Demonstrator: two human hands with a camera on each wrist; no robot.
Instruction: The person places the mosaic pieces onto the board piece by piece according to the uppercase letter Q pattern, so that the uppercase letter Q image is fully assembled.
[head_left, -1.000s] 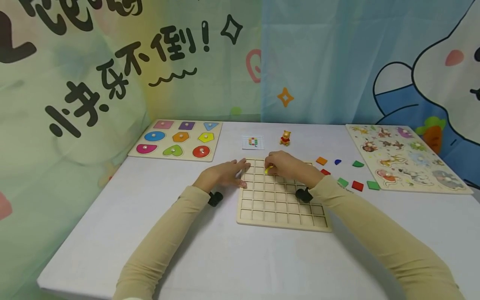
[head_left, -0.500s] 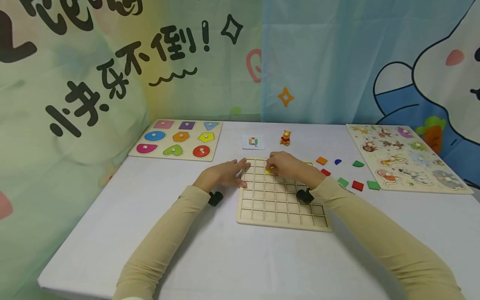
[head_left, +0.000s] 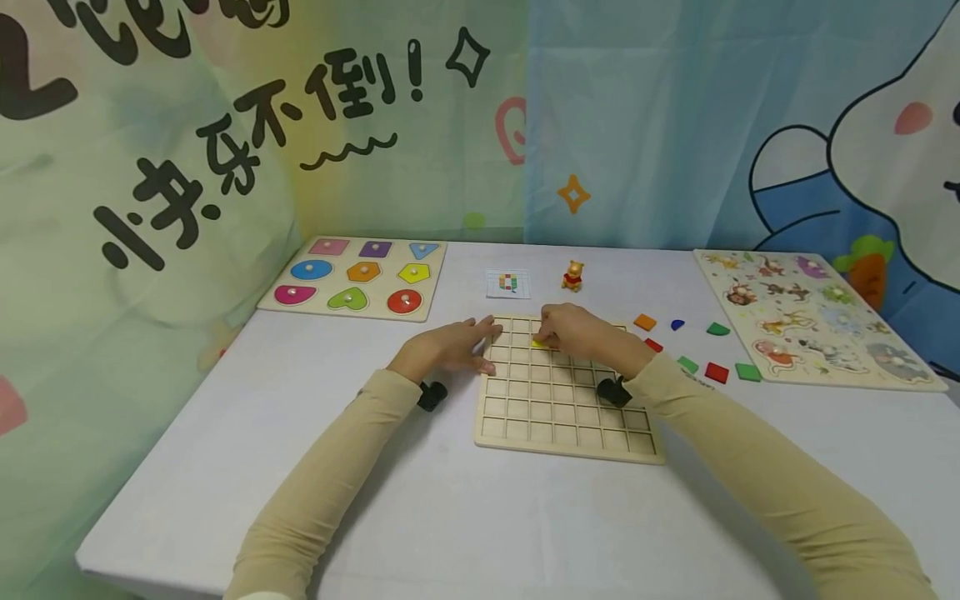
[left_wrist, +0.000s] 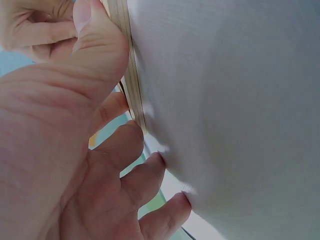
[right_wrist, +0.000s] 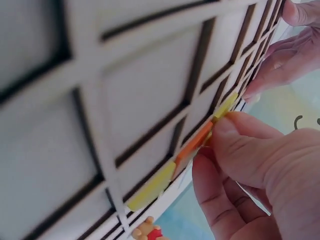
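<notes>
A square wooden grid board [head_left: 525,410] lies on the white table. My left hand [head_left: 444,347] rests at its left edge, fingers spread loosely; in the left wrist view the thumb and fingers lie along the board's side, some fingertips down on the cloth. Near the board's far edge, my right hand [head_left: 576,331] pinches a small yellow tile [right_wrist: 226,105] between thumb and fingers, right at the grid. Beside it in the right wrist view sit an orange tile [right_wrist: 192,146] and another yellow tile [right_wrist: 152,187], both hidden behind the hand in the head view.
Loose tiles lie right of the board, among them a red tile [head_left: 717,372] and an orange tile [head_left: 645,322]. A pattern card [head_left: 498,283] and bear figurine [head_left: 572,276] stand behind it. A shape puzzle [head_left: 378,305] is at back left, an animal puzzle [head_left: 806,312] at right.
My right hand has shifted slightly to the right over the same spot, and the yellow tile under its fingers has tipped flatter against the grid. My left hand keeps its place at the board's edge.
</notes>
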